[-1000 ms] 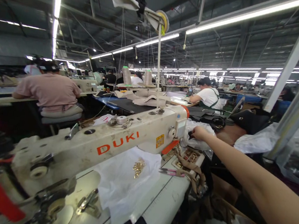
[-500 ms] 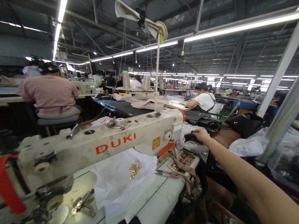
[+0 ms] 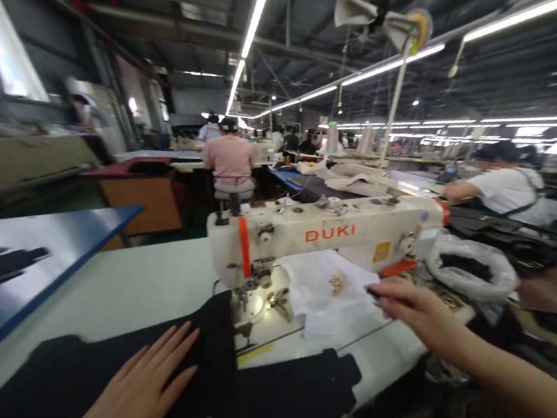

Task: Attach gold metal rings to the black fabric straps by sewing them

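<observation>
My left hand (image 3: 145, 382) lies flat, fingers stretched out, on a large black fabric panel (image 3: 282, 391) spread over the sewing machine table. A small white speck shows on the panel near its lower edge. My right hand (image 3: 415, 312) is over the table's right side with thumb and fingers pinched together. From its fingertips sticks a small dark piece (image 3: 374, 290), too blurred to name exactly. Left of that hand, gold metal fittings (image 3: 337, 283) rest on a white sheet (image 3: 310, 306). Behind stands the white sewing machine (image 3: 280, 233), its needle area lit, beside the panel's far edge.
A clear plastic bag (image 3: 496, 277) with black pieces inside stands right of the machine. At left, a blue-edged table (image 3: 98, 242) carries dark pieces. A thread stand (image 3: 392, 115) rises behind the machine. Co-workers sit farther back, one in a pink shirt (image 3: 228, 160).
My right hand has come back from the plastic bag toward the white sheet, with a small dark piece in its fingers. The view has swung left; my left hand and the black panel now show.
</observation>
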The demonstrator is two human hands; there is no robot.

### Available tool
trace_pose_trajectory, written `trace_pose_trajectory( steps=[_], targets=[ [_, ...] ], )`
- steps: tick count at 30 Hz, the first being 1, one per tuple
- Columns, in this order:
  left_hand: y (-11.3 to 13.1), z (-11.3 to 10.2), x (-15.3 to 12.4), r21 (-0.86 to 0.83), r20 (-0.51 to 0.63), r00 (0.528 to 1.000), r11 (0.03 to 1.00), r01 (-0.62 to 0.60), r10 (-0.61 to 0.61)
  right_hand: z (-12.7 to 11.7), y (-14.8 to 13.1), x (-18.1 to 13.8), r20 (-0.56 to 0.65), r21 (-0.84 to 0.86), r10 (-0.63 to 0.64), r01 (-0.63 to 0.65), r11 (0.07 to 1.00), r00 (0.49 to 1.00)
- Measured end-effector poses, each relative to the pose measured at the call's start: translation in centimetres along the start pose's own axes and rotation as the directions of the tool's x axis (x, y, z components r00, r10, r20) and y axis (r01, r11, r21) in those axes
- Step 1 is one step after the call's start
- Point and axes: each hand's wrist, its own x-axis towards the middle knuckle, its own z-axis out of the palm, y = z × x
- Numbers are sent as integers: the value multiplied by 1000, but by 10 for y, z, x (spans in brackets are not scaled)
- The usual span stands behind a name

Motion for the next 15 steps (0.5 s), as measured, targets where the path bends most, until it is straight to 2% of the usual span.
trace_pose_trajectory(
  steps=[1,2,4,6,8,11,15],
  targets=[
    [6,-4,-6,13,86,996,1000,9,-10,28,-9,-8,147,89,-27,14,996,989],
    [12,-7,-9,23,129,991,999,28,-31,57,-18,-14,279,184,-17,-36,982,960],
    [23,-11,-12,26,172,983,998,53,-57,114,-36,-17,456,350,-3,-176,920,890],
    [27,-13,-13,6,184,980,997,75,-75,166,-50,-8,534,434,-30,-243,867,845],
    [26,-13,-16,-39,193,977,994,100,-91,207,-59,6,578,456,-13,-309,835,816],
    [19,-13,-21,-150,194,973,976,156,-126,243,-63,21,590,466,8,-348,814,807],
    [15,-16,-23,-357,157,955,887,292,-252,253,-60,22,585,482,20,-366,796,811]
  ],
)
